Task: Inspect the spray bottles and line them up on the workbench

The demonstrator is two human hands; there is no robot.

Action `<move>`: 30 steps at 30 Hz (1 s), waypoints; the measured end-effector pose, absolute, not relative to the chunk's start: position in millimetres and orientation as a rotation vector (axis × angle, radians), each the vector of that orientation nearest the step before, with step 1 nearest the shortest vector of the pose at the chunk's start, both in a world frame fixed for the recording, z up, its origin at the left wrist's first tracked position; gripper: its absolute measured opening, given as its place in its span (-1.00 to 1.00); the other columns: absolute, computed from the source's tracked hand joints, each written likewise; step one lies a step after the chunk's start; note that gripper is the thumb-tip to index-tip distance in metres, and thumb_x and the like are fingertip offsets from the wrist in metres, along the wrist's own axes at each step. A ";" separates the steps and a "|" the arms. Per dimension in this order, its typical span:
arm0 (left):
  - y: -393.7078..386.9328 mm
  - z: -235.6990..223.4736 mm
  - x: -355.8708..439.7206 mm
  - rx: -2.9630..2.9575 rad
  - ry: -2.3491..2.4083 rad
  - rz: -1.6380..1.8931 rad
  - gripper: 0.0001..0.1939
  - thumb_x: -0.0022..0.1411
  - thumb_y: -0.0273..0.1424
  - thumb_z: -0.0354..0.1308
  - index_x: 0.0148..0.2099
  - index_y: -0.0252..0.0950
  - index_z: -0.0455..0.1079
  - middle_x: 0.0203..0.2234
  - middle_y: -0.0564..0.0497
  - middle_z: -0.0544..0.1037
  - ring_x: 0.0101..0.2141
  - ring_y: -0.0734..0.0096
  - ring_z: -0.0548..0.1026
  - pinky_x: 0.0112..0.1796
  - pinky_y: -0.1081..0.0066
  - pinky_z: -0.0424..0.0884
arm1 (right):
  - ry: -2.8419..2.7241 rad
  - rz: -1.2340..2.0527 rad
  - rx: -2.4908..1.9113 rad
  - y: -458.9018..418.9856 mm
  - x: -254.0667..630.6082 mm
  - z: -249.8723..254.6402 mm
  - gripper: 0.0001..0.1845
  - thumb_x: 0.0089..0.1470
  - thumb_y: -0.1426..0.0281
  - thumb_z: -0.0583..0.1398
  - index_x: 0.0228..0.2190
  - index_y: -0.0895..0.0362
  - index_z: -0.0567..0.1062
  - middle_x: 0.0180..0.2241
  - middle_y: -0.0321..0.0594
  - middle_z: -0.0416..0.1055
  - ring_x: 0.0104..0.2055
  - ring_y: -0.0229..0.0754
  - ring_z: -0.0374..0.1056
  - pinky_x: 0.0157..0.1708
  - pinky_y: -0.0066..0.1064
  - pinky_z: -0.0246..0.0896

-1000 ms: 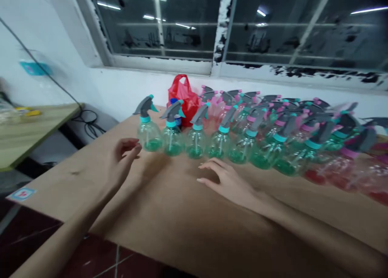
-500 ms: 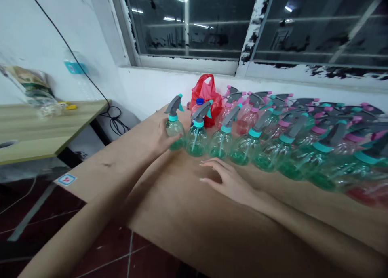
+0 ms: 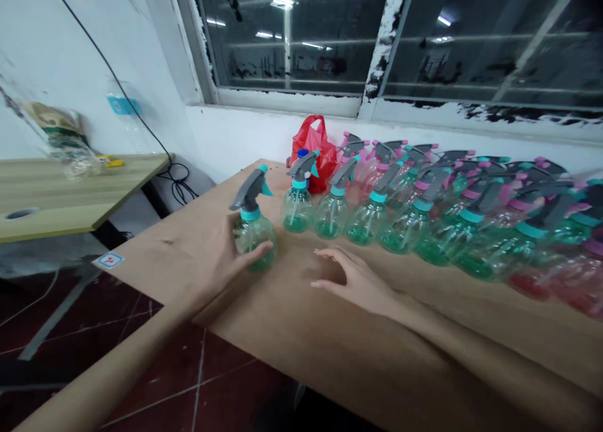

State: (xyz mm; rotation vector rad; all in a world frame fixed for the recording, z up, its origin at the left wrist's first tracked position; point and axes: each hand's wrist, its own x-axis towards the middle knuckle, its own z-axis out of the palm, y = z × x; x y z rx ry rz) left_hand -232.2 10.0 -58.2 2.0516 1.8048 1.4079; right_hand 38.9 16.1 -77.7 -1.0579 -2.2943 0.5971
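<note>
My left hand [image 3: 226, 256] is wrapped round a green spray bottle [image 3: 257, 234] with a grey trigger head and turquoise collar. That bottle is upright, in front of and left of a row of similar ones. Over the tabletop, my right hand [image 3: 351, 275] is held with thumb and fingers curved apart and nothing between them. The closest bottles to it are a green spray bottle [image 3: 360, 225] and its neighbour [image 3: 331, 215], both apart from the fingers. Green liquid shows at the bottom of several bottles.
Behind the green row stand several pink-collared spray bottles [image 3: 377, 168]. A red plastic bag [image 3: 325, 162] and a blue-capped bottle [image 3: 303, 153] sit near the wall. The brown table [image 3: 282, 319] has its near edge over a tiled floor. Another table [image 3: 117, 196] is at left.
My left hand has brought the green spray bottle towards me, away from the row. My right hand stays nearly in place, and the view has shifted slightly.
</note>
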 end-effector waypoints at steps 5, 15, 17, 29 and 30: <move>-20.2 -50.8 -164.3 2.155 1.653 1.195 -0.34 -0.01 -0.08 0.26 0.07 -0.21 0.13 -0.12 -0.12 0.41 -0.10 0.03 0.40 -0.08 0.04 0.34 | -2.243 0.725 -1.196 -2.6 65.4 -80.1 -0.06 -0.22 -0.03 0.28 0.15 -0.04 0.10 0.18 -0.08 0.14 0.19 0.13 0.09 0.05 0.09 0.12; -10.2 -50.2 -29.7 2.285 1.255 0.972 -0.36 -0.05 0.00 0.25 -0.04 -0.25 0.15 -0.11 -0.15 0.35 -0.06 -0.03 0.36 -0.15 0.00 0.36 | -1.995 0.712 -1.268 -20.6 152.0 -81.4 -0.04 -0.25 0.06 0.33 0.13 0.04 0.09 0.03 -0.04 0.29 0.08 0.12 0.22 -0.07 0.03 0.22; -6.6 -51.5 -10.3 2.300 1.204 0.956 -0.37 -0.04 -0.01 0.25 -0.05 -0.26 0.14 -0.12 -0.15 0.35 -0.07 -0.03 0.37 -0.16 0.00 0.37 | -1.960 0.689 -1.277 -22.8 169.2 -81.6 -0.05 -0.26 0.08 0.35 0.11 0.06 0.10 0.02 -0.05 0.29 0.06 0.10 0.23 -0.06 0.02 0.21; 15.4 -56.8 36.0 2.370 1.012 0.925 -0.33 -0.08 -0.05 0.30 -0.03 -0.23 0.11 -0.16 -0.14 0.35 -0.12 -0.02 0.41 -0.20 -0.02 0.38 | -1.829 0.684 -1.248 -23.4 211.5 -87.0 -0.13 -0.28 0.15 0.37 0.04 0.09 0.16 -0.06 -0.07 0.33 -0.02 0.09 0.31 -0.14 -0.03 0.31; 18.2 -58.0 35.6 2.377 0.986 0.934 -0.33 -0.08 -0.06 0.30 -0.02 -0.23 0.10 -0.15 -0.14 0.35 -0.11 -0.02 0.41 -0.19 -0.03 0.38 | -1.821 0.687 -1.246 -22.7 211.7 -87.1 -0.12 -0.29 0.16 0.38 0.04 0.08 0.17 -0.06 -0.07 0.33 -0.01 0.10 0.30 -0.13 -0.03 0.31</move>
